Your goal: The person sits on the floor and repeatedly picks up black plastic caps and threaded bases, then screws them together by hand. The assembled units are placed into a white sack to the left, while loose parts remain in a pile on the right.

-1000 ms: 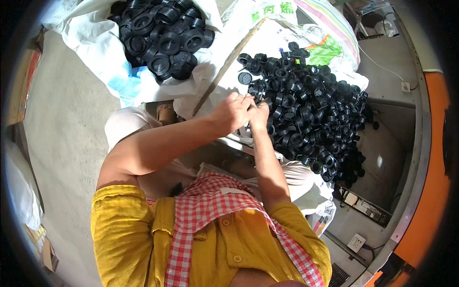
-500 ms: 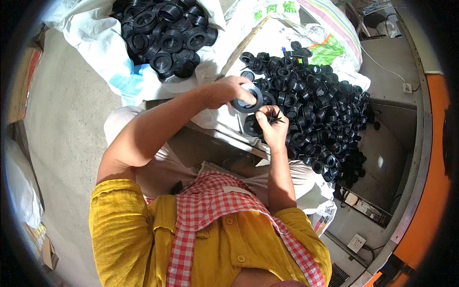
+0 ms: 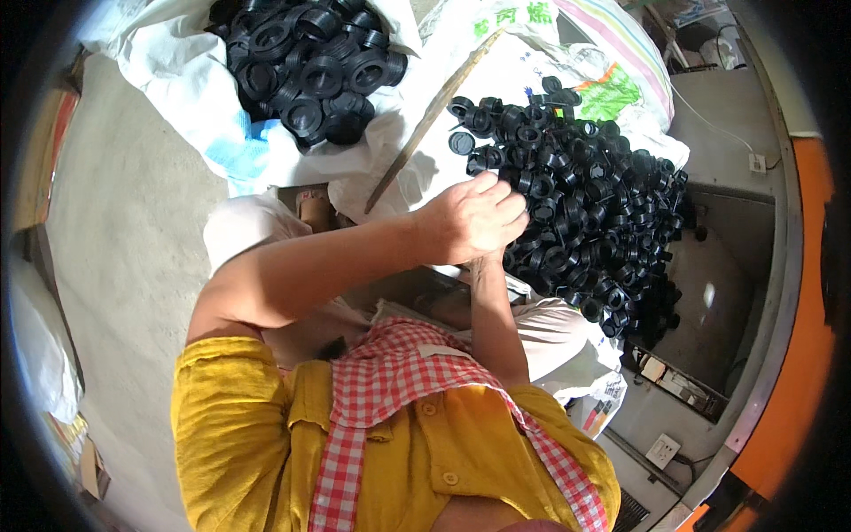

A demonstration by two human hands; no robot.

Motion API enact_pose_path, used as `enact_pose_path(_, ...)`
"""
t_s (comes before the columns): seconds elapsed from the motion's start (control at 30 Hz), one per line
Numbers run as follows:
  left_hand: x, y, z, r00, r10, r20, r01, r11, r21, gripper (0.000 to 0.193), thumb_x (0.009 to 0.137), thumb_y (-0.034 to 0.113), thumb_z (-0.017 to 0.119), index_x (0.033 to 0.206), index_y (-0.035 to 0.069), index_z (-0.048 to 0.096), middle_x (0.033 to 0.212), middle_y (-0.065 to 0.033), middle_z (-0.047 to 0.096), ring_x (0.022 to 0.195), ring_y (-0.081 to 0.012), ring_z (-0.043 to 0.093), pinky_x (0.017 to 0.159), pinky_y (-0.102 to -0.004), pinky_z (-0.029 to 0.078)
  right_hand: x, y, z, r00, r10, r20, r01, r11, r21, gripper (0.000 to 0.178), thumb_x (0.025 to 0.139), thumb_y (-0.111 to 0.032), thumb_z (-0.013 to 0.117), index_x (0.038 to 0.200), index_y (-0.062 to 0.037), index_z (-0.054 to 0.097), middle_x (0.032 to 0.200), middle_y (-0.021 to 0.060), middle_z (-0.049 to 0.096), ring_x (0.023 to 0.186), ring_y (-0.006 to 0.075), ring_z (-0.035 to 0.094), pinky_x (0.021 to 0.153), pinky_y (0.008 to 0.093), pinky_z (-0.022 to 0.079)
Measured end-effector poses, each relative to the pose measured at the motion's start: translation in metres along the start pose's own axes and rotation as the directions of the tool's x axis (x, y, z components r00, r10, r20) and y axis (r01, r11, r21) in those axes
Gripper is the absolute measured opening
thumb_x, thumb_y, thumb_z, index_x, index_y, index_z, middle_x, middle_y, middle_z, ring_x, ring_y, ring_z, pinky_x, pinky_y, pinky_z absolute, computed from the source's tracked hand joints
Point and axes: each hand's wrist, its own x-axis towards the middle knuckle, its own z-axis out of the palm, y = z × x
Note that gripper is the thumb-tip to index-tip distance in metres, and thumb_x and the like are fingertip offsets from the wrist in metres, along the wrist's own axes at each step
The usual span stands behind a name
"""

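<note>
My left hand (image 3: 474,222) is curled into a fist at the near edge of a heap of small black plastic rings (image 3: 585,204) on a white woven sack (image 3: 523,66). Its fingers close over a black ring that is almost wholly hidden. My right forearm (image 3: 492,310) rises straight up beneath it. The right hand itself sits behind the left fist, so its fingers and whatever is in them are out of sight. Both hands meet at the same spot.
An open white bag (image 3: 177,80) at the upper left holds larger black rings (image 3: 306,58). A wooden stick (image 3: 434,115) lies slanted between bag and heap. Grey floor is on the left. A wall socket (image 3: 663,450) and an orange edge (image 3: 789,355) are at the right.
Half a second ago my hands were apart, the left showing a black ring and the right a small part. Now they have come together, the left fist covering the right hand.
</note>
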Motion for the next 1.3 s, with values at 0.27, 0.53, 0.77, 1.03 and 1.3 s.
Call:
enact_pose_path(0.27, 0.006, -0.115, -0.093, 0.48, -0.848, -0.224, 0.721, 0.236, 0.652, 0.068, 0.069, 0.041, 0.075, 0.128, 0.017, 0.051, 0.149, -0.0111, 0.027, 0.137, -0.032, 0.022, 0.104, -0.0592, 0.021, -0.008, -0.018, -0.013, 0.971, -0.074, 0.226, 0.057, 0.995, 0.079, 0.035, 0.09, -0.039, 0.059, 0.072, -0.01, 0.056, 0.061, 0.0001, 0.056, 0.043, 0.0077, 0.044, 0.037, 0.0211, 0.032)
enact_pose_path(0.53, -0.025, -0.046, 0.003, 0.724, -0.379, 0.576, 0.688, 0.457, -0.564, 0.078, 0.066, 0.02, 0.078, 0.134, 0.003, 0.043, 0.112, -0.0204, 0.059, 0.103, -0.0289, 0.059, 0.091, -0.0365, 0.045, -0.059, -0.091, 0.0, 0.908, 0.05, 0.416, -0.236, 0.882, 0.409, 0.043, 0.09, -0.052, 0.052, 0.068, -0.0153, 0.055, 0.052, -0.0047, 0.045, 0.042, 0.0087, 0.038, 0.039, 0.0219, 0.029)
enact_pose_path(0.77, -0.005, -0.042, 0.004, 0.36, -0.51, 0.781, 0.921, 0.061, -0.384, 0.044, 0.069, 0.0, 0.062, 0.111, 0.007, 0.056, 0.076, -0.0092, 0.061, 0.06, -0.0152, 0.061, 0.051, -0.0286, 0.05, -0.056, -0.116, -0.057, 0.934, -0.303, 0.188, 0.162, 0.83, 0.534, 0.043, 0.089, -0.055, 0.052, 0.081, -0.0138, 0.063, 0.052, -0.0052, 0.044, 0.043, 0.0083, 0.037, 0.039, 0.0212, 0.023)
enact_pose_path(1.03, -0.006, -0.053, 0.001, 0.348, -0.541, 0.766, 0.867, -0.124, -0.482, 0.054, 0.067, -0.001, 0.061, 0.12, 0.007, 0.052, 0.074, -0.0071, 0.059, 0.057, -0.0126, 0.059, 0.049, -0.0252, 0.051, -0.054, -0.099, -0.292, 0.584, -0.716, -0.382, 0.624, 0.697, -0.353, 0.028, 0.091, -0.03, 0.061, 0.081, -0.0044, 0.061, 0.073, 0.0038, 0.063, 0.052, 0.0055, 0.046, 0.045, 0.0222, 0.035)
enact_pose_path(1.3, 0.006, -0.047, -0.016, 0.393, -0.458, 0.797, 0.864, -0.113, -0.491, 0.057, 0.07, -0.001, 0.06, 0.125, 0.001, 0.046, 0.078, -0.0108, 0.06, 0.063, -0.015, 0.063, 0.056, -0.0227, 0.052, -0.054, 0.037, -0.46, 0.494, -0.571, -0.656, -0.231, 0.641, -0.732, 0.041, 0.082, -0.036, 0.058, 0.094, 0.0024, 0.065, 0.089, 0.02, 0.067, 0.084, 0.0326, 0.064, 0.072, 0.0439, 0.048)
